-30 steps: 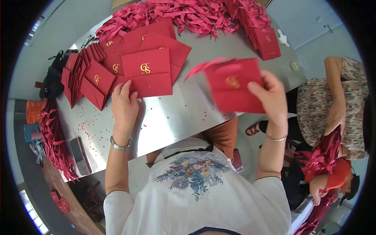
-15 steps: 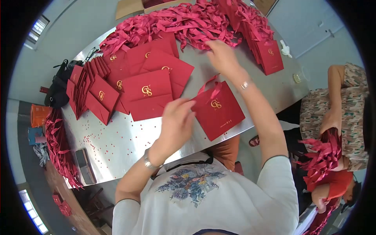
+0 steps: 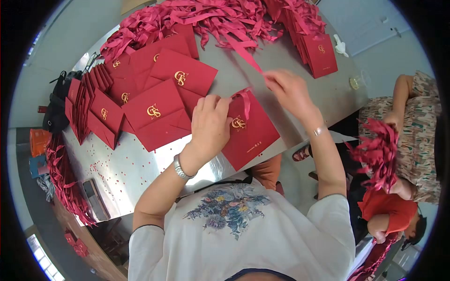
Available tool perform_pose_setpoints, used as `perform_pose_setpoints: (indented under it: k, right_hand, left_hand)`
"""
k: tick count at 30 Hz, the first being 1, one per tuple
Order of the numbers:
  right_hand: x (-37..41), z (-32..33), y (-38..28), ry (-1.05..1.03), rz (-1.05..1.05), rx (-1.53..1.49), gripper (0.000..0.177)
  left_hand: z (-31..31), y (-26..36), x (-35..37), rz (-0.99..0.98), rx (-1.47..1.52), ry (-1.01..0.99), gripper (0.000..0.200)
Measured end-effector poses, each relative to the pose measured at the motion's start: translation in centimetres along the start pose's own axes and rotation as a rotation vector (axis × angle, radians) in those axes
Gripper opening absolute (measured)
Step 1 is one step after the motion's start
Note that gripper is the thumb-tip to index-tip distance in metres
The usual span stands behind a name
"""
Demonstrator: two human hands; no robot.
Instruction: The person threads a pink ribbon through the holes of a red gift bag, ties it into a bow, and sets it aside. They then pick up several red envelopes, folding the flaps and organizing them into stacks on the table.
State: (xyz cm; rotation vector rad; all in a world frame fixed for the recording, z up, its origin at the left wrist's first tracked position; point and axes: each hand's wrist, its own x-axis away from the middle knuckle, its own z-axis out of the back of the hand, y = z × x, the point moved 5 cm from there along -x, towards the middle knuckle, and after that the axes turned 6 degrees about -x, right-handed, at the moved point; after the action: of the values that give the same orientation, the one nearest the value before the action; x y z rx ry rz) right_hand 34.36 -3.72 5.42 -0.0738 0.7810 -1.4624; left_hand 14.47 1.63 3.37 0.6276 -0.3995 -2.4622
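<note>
A red paper gift bag [image 3: 255, 133] with a gold monogram lies tilted at the table's front edge, a red ribbon loop [image 3: 246, 98] at its top. My left hand [image 3: 211, 122], with a watch on the wrist, is curled over the bag's upper left edge; its fingertips are partly hidden. Up and to the right of the bag, my right hand [image 3: 288, 89] pinches the end of a red ribbon [image 3: 246, 55]. That ribbon runs taut back to the large ribbon pile [image 3: 187, 21]. Beside my left hand lie several flat red bags [image 3: 157, 114], overlapping.
A row of red bags [image 3: 323, 56] stands at the far right. At the left lie a phone [image 3: 95, 200], scattered red dots and folded bags [image 3: 77, 107]. A small clear cup [image 3: 355, 83] sits near the right edge. Two people are at the right, one holding ribbons [image 3: 377, 152].
My right hand has come back from the pile toward me, drawing a ribbon with it. My left hand has closed over the bag's edge. The view has shifted slightly.
</note>
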Motion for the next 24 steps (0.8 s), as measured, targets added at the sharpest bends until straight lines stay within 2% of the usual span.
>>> perform_pose_setpoints:
  k: [2,4,5,6,7,8,9,12,14,15,17,18,20,21,22,24]
  right_hand:
    - [3.4,1.0,0.3,-0.036,-0.058,0.006,0.018]
    - [5.2,1.6,0.2,-0.069,-0.111,0.015,0.02]
    - [5.7,1.9,0.3,-0.091,-0.18,0.022,0.02]
    - [6.1,2.1,0.5,-0.111,-0.248,0.028,0.021]
    - [6.0,2.0,0.5,-0.113,-0.244,0.029,0.021]
    - [5.5,2.1,0.9,0.002,-0.28,0.014,0.022]
    - [5.1,2.1,1.3,0.117,-0.319,-0.004,0.023]
    - [2.2,0.1,2.1,0.126,-0.241,0.079,0.025]
    - [-0.4,-2.0,2.6,0.088,-0.268,0.104,0.03]
    - [-1.6,-3.0,2.9,0.097,-0.262,0.1,0.03]
    - [-3.5,-5.3,3.8,-0.024,-0.358,0.196,0.034]
    - [-4.0,-5.7,3.7,-0.023,-0.357,0.188,0.034]
    - [-4.2,-6.4,4.1,-0.055,-0.484,0.216,0.029]
    - [-4.3,-6.4,4.2,-0.056,-0.484,0.214,0.029]
    - [-4.2,-6.5,4.4,-0.07,-0.494,0.169,0.029]
    - [-3.4,-6.6,5.0,-0.085,-0.513,0.128,0.029]
  left_hand:
    - [-0.5,0.0,-0.1,0.01,0.049,-0.017,0.049]
    - [-0.9,0.9,-1.4,-0.068,0.06,0.004,0.051]
    - [-1.5,1.2,-2.3,-0.105,0.006,0.009,0.038]
    - [-2.2,1.1,-3.2,-0.103,0.008,0.012,0.038]
    - [-3.0,0.9,-4.0,-0.092,0.029,-0.005,0.029]
    - [-3.6,0.7,-4.5,-0.079,0.05,-0.024,0.023]
    - [-3.0,0.3,-4.8,0.015,0.119,0.072,0.022]
    - [-4.0,-4.3,-5.5,0.511,0.574,-0.008,0.042]
    - [-3.1,-5.3,-5.0,0.499,0.493,0.029,0.046]
    - [-1.0,-3.4,-4.5,0.467,0.352,0.025,0.037]
    - [0.4,-0.9,-2.9,0.093,0.09,0.143,0.031]
    - [0.2,0.3,-2.3,-0.067,0.017,0.127,0.033]
    - [-0.7,2.0,-1.3,-0.207,0.025,0.054,0.032]
    - [-1.3,2.8,-1.0,-0.309,-0.021,0.012,0.031]
    - [-1.5,2.8,-0.9,-0.306,-0.018,0.01,0.031]
    - [-2.9,3.3,-0.5,-0.357,-0.066,-0.222,0.026]
